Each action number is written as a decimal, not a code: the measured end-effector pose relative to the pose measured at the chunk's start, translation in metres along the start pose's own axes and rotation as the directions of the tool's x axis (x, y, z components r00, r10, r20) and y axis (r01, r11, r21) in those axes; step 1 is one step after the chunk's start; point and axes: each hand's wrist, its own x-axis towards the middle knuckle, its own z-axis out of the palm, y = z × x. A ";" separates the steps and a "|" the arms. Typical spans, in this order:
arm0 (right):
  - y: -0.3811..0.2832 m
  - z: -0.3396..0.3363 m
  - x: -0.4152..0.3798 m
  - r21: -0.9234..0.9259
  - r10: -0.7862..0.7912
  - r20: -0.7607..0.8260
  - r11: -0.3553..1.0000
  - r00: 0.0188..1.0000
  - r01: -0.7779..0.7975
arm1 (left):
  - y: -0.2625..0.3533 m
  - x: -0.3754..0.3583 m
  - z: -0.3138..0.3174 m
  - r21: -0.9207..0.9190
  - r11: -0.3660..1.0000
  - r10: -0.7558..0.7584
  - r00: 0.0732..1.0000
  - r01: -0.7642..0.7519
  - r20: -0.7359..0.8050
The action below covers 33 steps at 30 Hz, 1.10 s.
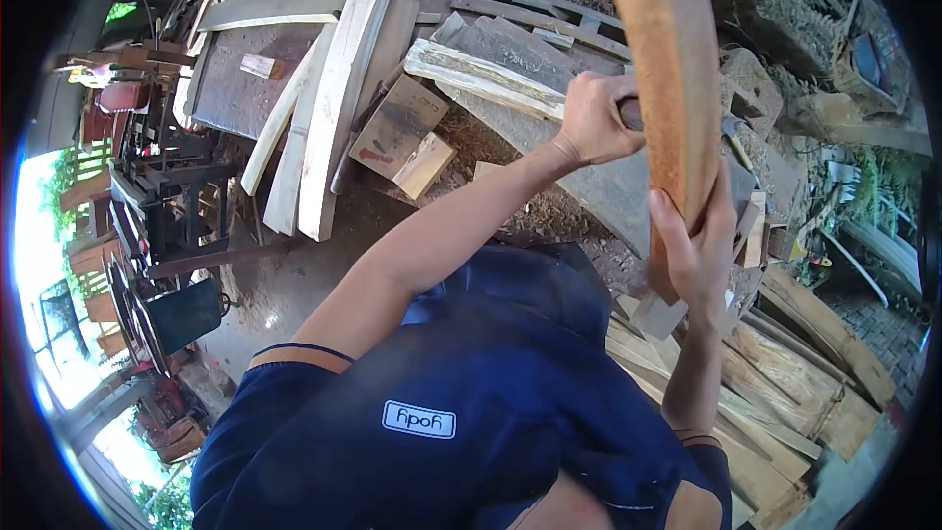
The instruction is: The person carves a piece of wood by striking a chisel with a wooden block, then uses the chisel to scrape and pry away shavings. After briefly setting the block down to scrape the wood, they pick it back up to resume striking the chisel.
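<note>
A long, slightly curved piece of reddish-brown wood (pixel 669 88) stands raised in front of me at the right of the view. My right hand (pixel 699 253) grips its lower part, thumb on the near face and the fingers mostly hidden behind. At the wood's left edge is my left hand (pixel 601 118), its fingers curled round a short dark rounded thing (pixel 630 113), perhaps a handle; its far end is hidden behind the wood. Beneath both hands lies a grey board (pixel 608 186).
Pale planks (pixel 343 108) lean across a bench (pixel 231 103) at the left. A wooden block (pixel 397 128) sits mid-view. Cut boards (pixel 785 373) are heaped at the lower right. Chairs and a green container (pixel 183 317) stand far left.
</note>
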 end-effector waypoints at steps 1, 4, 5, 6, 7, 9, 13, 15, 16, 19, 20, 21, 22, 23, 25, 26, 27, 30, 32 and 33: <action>0.005 0.000 0.000 -0.031 0.024 0.043 0.999 0.999 -0.022 | 0.005 0.002 -0.004 -0.050 0.998 -0.034 0.999 0.034 -0.013; 0.010 -0.003 0.000 -0.092 0.054 0.096 0.995 0.994 -0.045 | -0.005 0.008 -0.012 -0.198 0.970 -0.148 0.989 0.141 -0.024; 0.013 0.000 -0.001 -0.016 0.030 0.041 0.999 0.999 -0.030 | -0.003 0.013 -0.026 -0.224 0.957 -0.198 0.980 0.186 -0.032; 0.015 0.003 -0.002 0.062 0.009 -0.014 0.998 1.000 -0.008 | -0.009 0.018 -0.040 -0.304 0.926 -0.262 0.961 0.224 -0.087; 0.016 0.003 -0.003 0.064 0.007 -0.017 0.998 1.000 -0.006 | -0.013 0.025 -0.053 -0.383 0.888 -0.327 0.935 0.256 -0.134; 0.015 0.002 -0.006 0.086 0.080 0.015 0.993 0.997 -0.081 | -0.025 0.037 -0.071 -0.567 0.804 -0.393 0.874 0.178 -0.284; 0.018 0.002 -0.011 0.033 0.084 0.045 0.996 0.995 -0.085 | -0.014 0.038 -0.084 -0.642 0.752 -0.429 0.851 0.152 -0.301; 0.017 0.003 -0.013 0.039 0.130 0.070 0.990 0.989 -0.133 | -0.011 0.036 -0.077 -0.600 0.786 -0.385 0.877 0.147 -0.289; 0.016 0.004 -0.013 0.037 0.129 0.072 0.991 0.989 -0.132 | -0.012 0.035 -0.074 -0.601 0.786 -0.385 0.876 0.146 -0.291; 0.015 0.004 -0.015 0.029 0.133 0.072 0.990 0.989 -0.135 | -0.015 0.031 -0.062 -0.610 0.772 -0.393 0.889 0.178 -0.237; 0.016 0.004 -0.015 0.028 0.142 0.071 0.989 0.987 -0.144 | -0.016 0.031 -0.061 -0.612 0.770 -0.393 0.889 0.179 -0.234; 0.016 0.004 -0.016 0.027 0.152 0.070 0.988 0.986 -0.154 | -0.018 0.031 -0.059 -0.579 0.797 -0.356 0.907 0.170 -0.223; 0.017 0.003 -0.015 0.027 0.152 0.070 0.988 0.986 -0.154 | -0.020 0.031 -0.058 -0.544 0.824 -0.318 0.924 0.159 -0.212; 0.017 0.001 -0.014 0.009 0.129 0.078 0.991 0.989 -0.130 | -0.021 0.030 -0.056 -0.543 0.825 -0.318 0.924 0.158 -0.213; 0.011 -0.001 -0.008 -0.004 0.105 0.090 0.994 0.990 -0.105 | -0.018 0.029 -0.049 -0.375 0.903 -0.298 0.934 0.208 -0.198; 0.001 -0.005 -0.003 0.034 0.033 0.027 0.999 0.999 -0.034 | -0.017 0.027 -0.044 -0.373 0.903 -0.301 0.933 0.212 -0.198; -0.005 -0.008 0.000 0.065 -0.035 -0.039 0.997 0.999 0.038 | -0.014 0.026 -0.038 -0.327 0.928 -0.252 0.950 0.182 -0.186; -0.007 -0.013 0.005 0.254 -0.147 -0.182 0.948 0.972 0.191 | -0.004 0.020 -0.023 -0.260 0.949 -0.218 0.966 0.177 -0.137; -0.007 -0.004 0.011 0.351 -0.175 -0.147 0.911 0.974 0.217 | -0.003 0.014 -0.013 -0.100 0.994 -0.045 0.990 0.032 -0.133; -0.009 0.002 0.014 0.060 -0.090 0.025 0.994 0.996 0.089 | -0.006 0.010 -0.010 -0.100 0.995 -0.038 0.989 0.023 -0.143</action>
